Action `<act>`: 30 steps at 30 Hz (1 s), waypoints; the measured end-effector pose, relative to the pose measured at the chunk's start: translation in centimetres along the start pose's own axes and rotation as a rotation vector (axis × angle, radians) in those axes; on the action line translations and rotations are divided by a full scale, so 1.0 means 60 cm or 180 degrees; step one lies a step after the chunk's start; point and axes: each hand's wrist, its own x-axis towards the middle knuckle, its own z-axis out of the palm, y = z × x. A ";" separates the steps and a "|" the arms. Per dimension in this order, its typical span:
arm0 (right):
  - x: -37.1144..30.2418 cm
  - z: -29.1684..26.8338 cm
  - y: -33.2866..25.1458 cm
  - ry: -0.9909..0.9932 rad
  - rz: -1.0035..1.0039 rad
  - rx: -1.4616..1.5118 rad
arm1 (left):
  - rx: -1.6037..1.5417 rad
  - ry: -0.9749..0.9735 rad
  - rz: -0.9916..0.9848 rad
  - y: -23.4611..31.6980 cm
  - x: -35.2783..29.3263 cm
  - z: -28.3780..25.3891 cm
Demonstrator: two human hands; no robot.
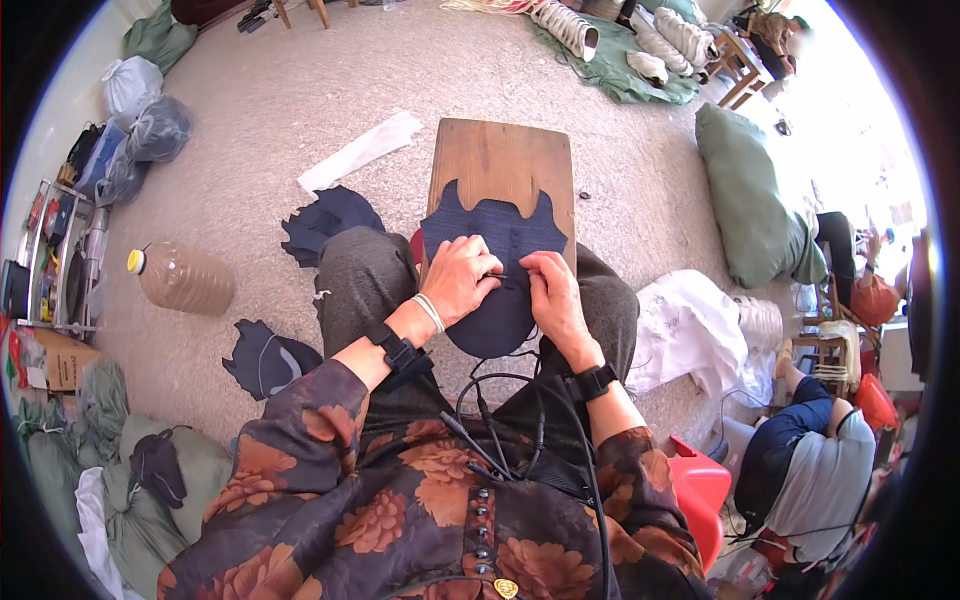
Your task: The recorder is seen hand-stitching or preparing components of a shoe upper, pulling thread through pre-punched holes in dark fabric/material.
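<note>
A navy fabric piece [488,222] with pointed, horn-like corners and a rounded near end lies over a wooden board [500,150] between my knees. My left hand [462,280] rests on its left side, fingers closed in a pinch. A short dark bit shows at those fingertips, too small to name. From the right, my right hand [556,300] has thumb and forefinger pressed together on the fabric near its middle. The fingertips of both hands are a little apart. More navy fabric pieces [335,222] lie on the floor beside my left knee.
A large yellow-capped plastic jug [187,278] stands at left, near a metal rack [62,255]. Green sacks [750,190] and white cloth [690,330] lie to the right, with a red plastic stool [697,500] nearer. Black cables [490,420] cross my lap. Other people sit at right.
</note>
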 end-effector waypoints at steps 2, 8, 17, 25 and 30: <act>0.003 -0.001 0.003 0.0002 0.0006 0.0047 | 0.0132 -0.0117 -0.0019 0.003 0.011 0.003; -0.004 0.002 0.000 0.0109 0.0047 0.0125 | 0.1277 -0.0366 0.0809 0.012 0.027 0.001; -0.005 -0.003 -0.001 -0.0023 0.0125 0.0224 | 0.1545 -0.0438 0.1002 0.024 0.023 -0.003; -0.007 0.002 0.002 0.0040 -0.0022 0.0141 | 0.0665 -0.0243 0.0768 -0.017 0.008 0.003; -0.011 0.004 0.005 0.0064 -0.0054 0.0055 | 0.0917 -0.0132 0.0844 0.000 0.007 0.005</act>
